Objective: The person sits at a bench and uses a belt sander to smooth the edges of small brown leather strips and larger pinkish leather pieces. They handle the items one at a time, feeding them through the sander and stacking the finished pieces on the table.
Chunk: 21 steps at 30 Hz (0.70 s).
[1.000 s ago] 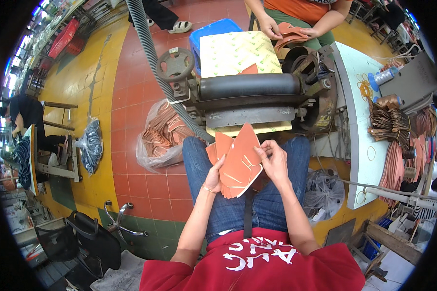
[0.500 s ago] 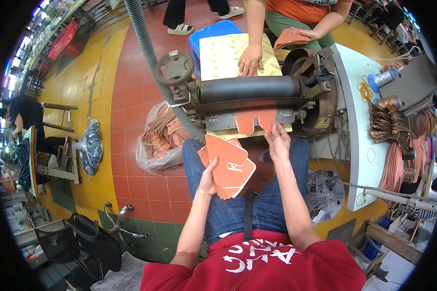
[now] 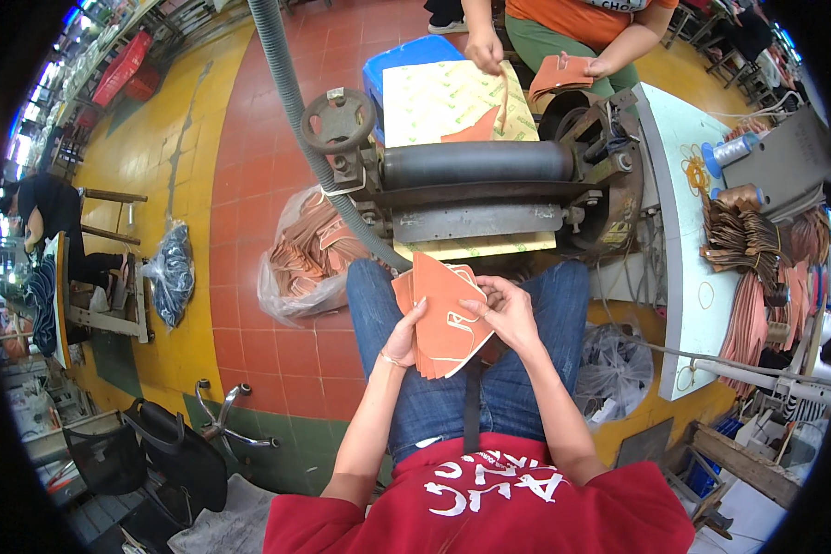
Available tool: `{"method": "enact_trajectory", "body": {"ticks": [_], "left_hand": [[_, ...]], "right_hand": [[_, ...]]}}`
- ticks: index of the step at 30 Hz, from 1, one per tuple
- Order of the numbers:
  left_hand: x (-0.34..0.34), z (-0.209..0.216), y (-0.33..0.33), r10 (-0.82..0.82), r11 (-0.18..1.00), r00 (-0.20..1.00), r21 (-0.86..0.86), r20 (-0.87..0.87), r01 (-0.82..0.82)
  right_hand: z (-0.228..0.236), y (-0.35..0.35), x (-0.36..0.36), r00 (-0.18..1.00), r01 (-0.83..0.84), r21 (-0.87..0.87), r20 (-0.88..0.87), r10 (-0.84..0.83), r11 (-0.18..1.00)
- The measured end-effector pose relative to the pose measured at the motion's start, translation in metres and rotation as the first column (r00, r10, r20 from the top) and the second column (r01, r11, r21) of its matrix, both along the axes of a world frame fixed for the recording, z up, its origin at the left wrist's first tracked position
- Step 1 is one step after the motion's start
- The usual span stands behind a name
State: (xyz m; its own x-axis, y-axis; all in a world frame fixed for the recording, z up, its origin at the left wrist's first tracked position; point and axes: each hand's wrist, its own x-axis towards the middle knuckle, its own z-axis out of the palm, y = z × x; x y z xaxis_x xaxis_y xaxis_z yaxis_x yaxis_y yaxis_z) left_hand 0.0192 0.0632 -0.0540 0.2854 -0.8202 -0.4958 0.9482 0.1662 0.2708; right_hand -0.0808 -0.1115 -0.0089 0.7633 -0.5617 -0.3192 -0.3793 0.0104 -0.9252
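My left hand (image 3: 403,338) grips a fanned stack of orange-brown cut leather pieces (image 3: 439,309) above my lap. Some pieces have pale edges and a notch cut into them. At the stack's right side, my right hand (image 3: 511,312) has thumb and fingers closed on the edge of a piece. In front of my knees stands a roller machine with a dark roller (image 3: 475,164) and a bare metal feed plate (image 3: 475,223). Beyond the roller, an orange-brown piece (image 3: 469,129) lies on a yellow patterned board (image 3: 425,92).
Across the machine, a co-worker's hand (image 3: 485,48) lifts a thin strip; the other holds several pieces (image 3: 560,74). A grey hose (image 3: 286,83) and handwheel (image 3: 339,120) stand left, above a bag of pieces (image 3: 309,258). A pale table (image 3: 679,277) with thread spools is right.
My right hand has drawn back from the feed plate to the stack. The piece on the plate has gone from there; one now shows beyond the roller. The co-worker's hand has risen.
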Motion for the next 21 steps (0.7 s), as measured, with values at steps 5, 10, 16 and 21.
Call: {"method": "enact_trajectory", "body": {"ticks": [5,10,16,21], "left_hand": [[-0.003,0.004,-0.013,0.025,1.0,0.999,-0.009,0.025,-0.025],[-0.003,0.003,-0.027,0.08,0.991,0.997,-0.109,-0.014,-0.081],[-0.001,0.001,-0.044,0.124,0.973,0.989,-0.182,-0.084,-0.138],[-0.003,-0.003,-0.045,0.149,0.972,0.978,-0.158,-0.149,-0.172]], "right_hand": [[0.021,-0.001,0.006,0.997,0.009,-0.329,-0.066,-0.032,0.944],[0.02,0.004,0.009,0.986,0.157,-0.594,0.134,-0.096,0.789],[0.026,-0.003,0.006,0.96,0.267,-0.922,0.278,0.0,0.28],[0.016,-0.002,0.004,0.869,0.411,-0.389,0.439,-0.226,0.825]]}}
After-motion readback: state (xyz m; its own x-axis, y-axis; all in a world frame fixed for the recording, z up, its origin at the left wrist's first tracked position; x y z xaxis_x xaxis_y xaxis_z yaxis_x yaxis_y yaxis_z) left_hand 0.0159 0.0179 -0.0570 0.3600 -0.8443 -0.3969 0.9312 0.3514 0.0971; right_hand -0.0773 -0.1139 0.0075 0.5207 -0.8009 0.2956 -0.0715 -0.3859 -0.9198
